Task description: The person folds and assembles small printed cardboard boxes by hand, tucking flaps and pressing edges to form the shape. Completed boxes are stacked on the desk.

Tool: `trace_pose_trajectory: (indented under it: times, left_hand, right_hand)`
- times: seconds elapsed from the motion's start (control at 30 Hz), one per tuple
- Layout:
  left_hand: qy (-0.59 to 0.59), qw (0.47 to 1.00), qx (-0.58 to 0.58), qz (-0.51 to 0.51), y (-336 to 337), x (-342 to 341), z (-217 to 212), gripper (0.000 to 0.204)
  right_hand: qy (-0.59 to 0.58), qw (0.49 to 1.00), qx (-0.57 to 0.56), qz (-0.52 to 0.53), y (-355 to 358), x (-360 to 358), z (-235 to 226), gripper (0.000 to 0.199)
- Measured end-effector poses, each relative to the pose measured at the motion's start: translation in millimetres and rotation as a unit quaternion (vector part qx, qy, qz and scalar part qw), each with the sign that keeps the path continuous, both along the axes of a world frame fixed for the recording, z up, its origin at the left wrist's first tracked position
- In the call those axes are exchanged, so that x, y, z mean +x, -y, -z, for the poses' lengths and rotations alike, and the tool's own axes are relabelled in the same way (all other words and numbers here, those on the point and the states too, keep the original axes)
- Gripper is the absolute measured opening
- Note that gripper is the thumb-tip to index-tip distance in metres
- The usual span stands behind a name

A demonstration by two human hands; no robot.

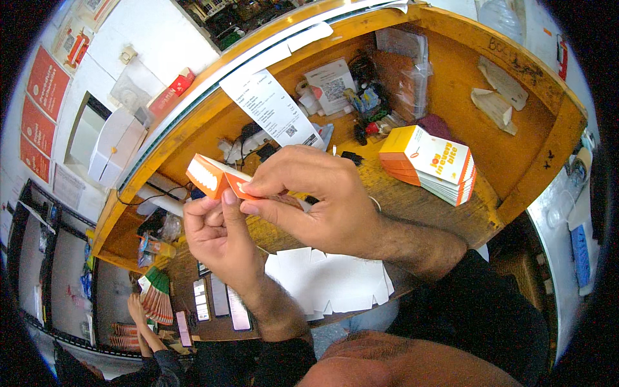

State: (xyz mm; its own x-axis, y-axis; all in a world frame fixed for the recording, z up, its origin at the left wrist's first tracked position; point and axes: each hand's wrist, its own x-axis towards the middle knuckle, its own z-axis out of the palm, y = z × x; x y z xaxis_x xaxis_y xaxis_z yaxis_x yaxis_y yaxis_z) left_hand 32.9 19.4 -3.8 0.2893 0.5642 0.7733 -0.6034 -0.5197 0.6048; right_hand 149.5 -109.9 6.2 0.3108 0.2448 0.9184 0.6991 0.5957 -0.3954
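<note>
Above the table, both my hands hold a small orange-and-white folded carton (207, 177). My left hand (222, 242) pinches its lower edge between thumb and fingers. With thumb and forefinger, my right hand (322, 190) grips a flap at its right side. Part of the carton is hidden behind my fingers. Below my wrists lie flat white cardboard blanks (329, 280), overlapping on the table. A fanned stack of yellow, orange and white flattened cartons (429, 164) rests to the right of my right hand.
A wooden shelf ledge (322, 48) curves around the table's far side, with a printed receipt (271, 109) hanging from it. Several phones (201, 300) lie at the left front. Another person's hand (136, 309) touches a green-and-orange carton stack (157, 297). Cables and bags clutter the back.
</note>
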Motion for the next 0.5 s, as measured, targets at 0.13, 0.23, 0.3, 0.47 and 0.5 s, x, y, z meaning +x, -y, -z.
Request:
trace_pose_trajectory:
  times: [0.13, 0.23, 0.3, 0.47, 0.5]
  left_hand:
    - [0.007, 0.999, -0.006, 0.039, -6, -2, 0, 0.015]
    - [0.016, 0.994, -0.037, 0.098, -7, -3, -1, 0.009]
    - [0.0, 0.994, -0.037, 0.1, -8, -8, -4, 0.009]
    - [-0.031, 0.992, -0.043, 0.117, -5, -7, -9, 0.013]
    - [-0.033, 0.992, -0.042, 0.115, -6, -7, -9, 0.014]
  right_hand:
    - [0.006, 1.0, 0.014, 0.01, 2, 0, -3, 0.015]
    - [-0.031, 0.999, 0.002, -0.017, 1, 1, -1, 0.014]
    - [-0.055, 0.998, -0.005, -0.038, 0, 2, -2, 0.012]
    - [-0.105, 0.991, -0.037, -0.069, 5, 9, -4, 0.01]
    - [-0.116, 0.989, -0.042, -0.079, 6, 9, -5, 0.01]
